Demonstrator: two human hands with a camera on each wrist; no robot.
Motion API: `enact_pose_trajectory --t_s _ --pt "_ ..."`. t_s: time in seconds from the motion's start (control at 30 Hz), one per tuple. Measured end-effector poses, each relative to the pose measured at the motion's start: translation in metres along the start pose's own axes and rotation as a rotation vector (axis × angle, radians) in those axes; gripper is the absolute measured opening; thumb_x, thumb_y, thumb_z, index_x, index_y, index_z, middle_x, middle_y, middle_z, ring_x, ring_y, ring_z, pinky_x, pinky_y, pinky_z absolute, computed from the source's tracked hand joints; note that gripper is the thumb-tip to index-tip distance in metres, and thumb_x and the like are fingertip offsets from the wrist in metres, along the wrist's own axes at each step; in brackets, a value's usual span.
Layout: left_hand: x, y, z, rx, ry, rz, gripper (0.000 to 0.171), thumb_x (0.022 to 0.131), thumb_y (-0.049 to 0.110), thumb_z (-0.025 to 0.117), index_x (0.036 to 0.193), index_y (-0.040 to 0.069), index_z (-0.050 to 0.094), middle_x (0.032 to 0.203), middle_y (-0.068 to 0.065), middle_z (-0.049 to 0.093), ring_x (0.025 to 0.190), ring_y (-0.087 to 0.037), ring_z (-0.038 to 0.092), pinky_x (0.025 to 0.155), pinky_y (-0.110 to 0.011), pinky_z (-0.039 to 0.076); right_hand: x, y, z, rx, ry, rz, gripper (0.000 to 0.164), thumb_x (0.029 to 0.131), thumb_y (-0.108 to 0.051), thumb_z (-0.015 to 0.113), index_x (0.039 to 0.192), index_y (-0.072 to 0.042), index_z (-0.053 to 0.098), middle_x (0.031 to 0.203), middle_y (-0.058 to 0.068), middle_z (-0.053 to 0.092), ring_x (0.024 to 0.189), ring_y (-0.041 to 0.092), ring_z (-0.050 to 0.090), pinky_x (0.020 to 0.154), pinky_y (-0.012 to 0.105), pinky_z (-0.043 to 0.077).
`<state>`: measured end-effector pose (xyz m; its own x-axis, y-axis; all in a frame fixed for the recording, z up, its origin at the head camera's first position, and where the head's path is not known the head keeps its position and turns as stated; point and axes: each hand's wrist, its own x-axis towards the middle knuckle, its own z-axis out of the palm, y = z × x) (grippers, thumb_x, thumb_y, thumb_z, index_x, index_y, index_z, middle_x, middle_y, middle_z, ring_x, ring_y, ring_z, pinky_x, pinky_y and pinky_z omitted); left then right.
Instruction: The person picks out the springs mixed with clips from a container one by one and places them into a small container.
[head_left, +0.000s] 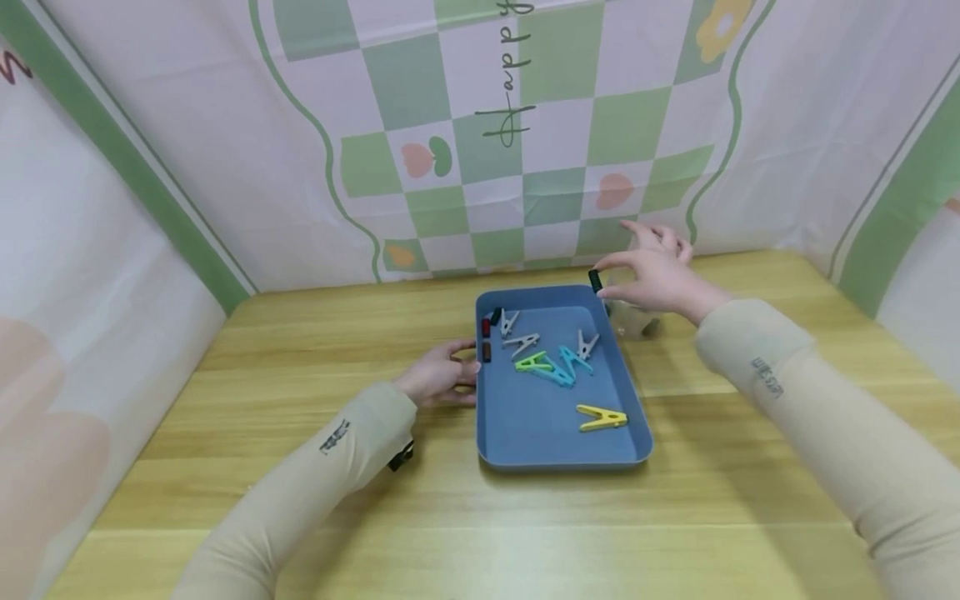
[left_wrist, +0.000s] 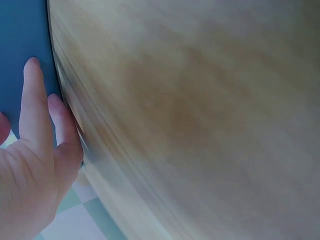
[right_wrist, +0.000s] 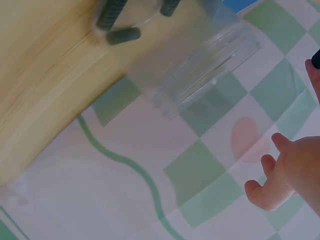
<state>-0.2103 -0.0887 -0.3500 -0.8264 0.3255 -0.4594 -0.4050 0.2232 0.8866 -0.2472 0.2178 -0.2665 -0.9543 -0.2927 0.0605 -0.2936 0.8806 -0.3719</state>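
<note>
My right hand [head_left: 660, 275] pinches a small dark ridged cylinder [head_left: 596, 281] between thumb and index finger, above the tray's far right corner; the other fingers are spread. Just below that hand stands a clear jar [head_left: 637, 321], partly hidden by it. The right wrist view shows several dark cylinders, one a ridged cylinder [right_wrist: 123, 35], inside the jar. My left hand [head_left: 441, 373] rests its extended fingers against the left wall of the blue tray [head_left: 525, 433]. Along that wall inside lie a black cylinder [head_left: 496, 317], a red cylinder [head_left: 486, 327] and a brown cylinder [head_left: 486, 352].
Clothespins lie scattered in the tray: a yellow clothespin [head_left: 602, 417], a green clothespin [head_left: 533, 362], a blue clothespin [head_left: 573, 362] beside another blue one, and several grey ones such as a grey clothespin [head_left: 522, 342]. A patterned cloth [head_left: 487, 200] hangs behind the wooden table [head_left: 337, 325].
</note>
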Motion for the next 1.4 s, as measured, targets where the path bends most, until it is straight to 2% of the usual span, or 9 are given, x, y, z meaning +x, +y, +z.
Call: enact_pose_trajectory --t_s 0.67,1.03,1.4 --pt "-0.001 0.000 0.001 0.017 0.003 0.000 0.056 0.099 0.006 0.046 0.150 0.014 0.025 0.126 -0.020 0.054 0.107 -0.027 0.061 0.083 -0.037 0.056 -0.002 0.030 -0.013 -0.019 0.017 0.034 0.044 0.086 -0.028 0.069 0.120 -0.002 0.061 0.153 0.029 0.002 0.133 0.056 -0.005 0.097 0.071 -0.005" --pt "-0.001 0.001 0.002 -0.003 0.004 -0.015 0.054 0.100 0.006 0.045 0.150 0.013 0.025 0.126 -0.020 0.055 0.102 -0.023 0.060 0.082 -0.036 0.055 0.000 0.044 -0.010 0.002 -0.033 0.108 0.049 0.089 -0.033 0.064 0.125 -0.001 0.057 0.153 0.031 -0.005 0.131 0.059 -0.010 0.095 0.073 -0.003" --pt "0.000 0.001 0.001 -0.005 0.007 -0.025 0.055 0.100 0.008 0.046 0.150 0.015 0.025 0.128 -0.020 0.052 0.108 -0.027 0.059 0.083 -0.036 0.055 0.003 0.051 -0.008 -0.022 -0.017 0.103 0.047 0.089 -0.032 0.064 0.123 0.001 0.058 0.152 0.033 -0.005 0.131 0.059 -0.012 0.097 0.073 -0.009"
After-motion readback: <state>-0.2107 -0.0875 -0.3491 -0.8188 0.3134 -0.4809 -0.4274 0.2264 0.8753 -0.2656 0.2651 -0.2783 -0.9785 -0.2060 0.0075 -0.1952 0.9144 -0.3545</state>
